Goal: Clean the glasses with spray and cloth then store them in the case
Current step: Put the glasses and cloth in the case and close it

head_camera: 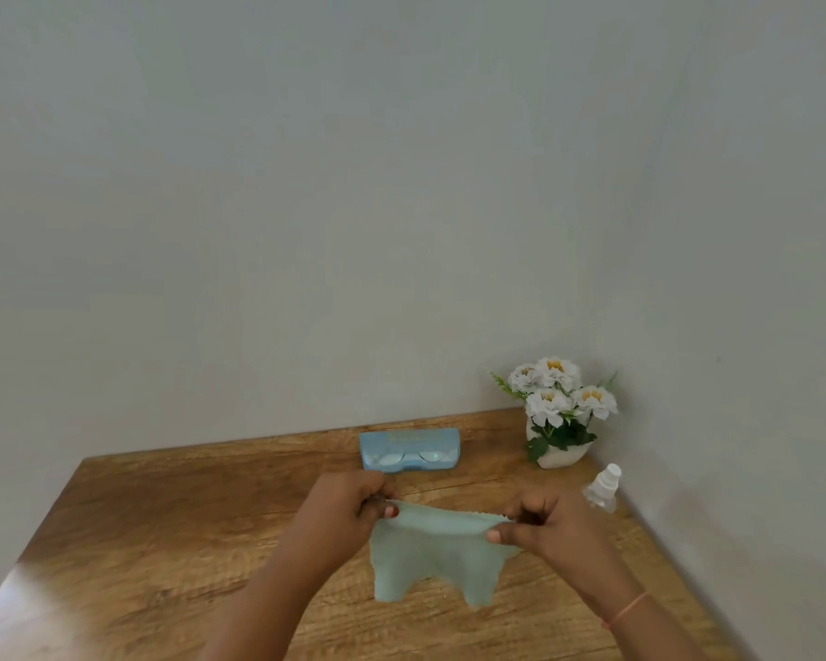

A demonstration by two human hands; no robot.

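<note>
Cloth (435,555) stretched over the desk (163,517); glasses (404,459) seemingly lie in the open case (408,441).
Left fingers (383,510) and right fingers (500,535) pinch its top corners. Case sits beyond the left fingers, spray (604,489) beyond the right. Case not yet shut; I cannot tell whether wiping is done.

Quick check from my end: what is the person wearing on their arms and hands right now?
No sleeves or gloves show on either arm. The right wrist carries a thin orange-pink band. The left hand has a thumbnail that looks painted red; the right hand shows no rings.
</note>
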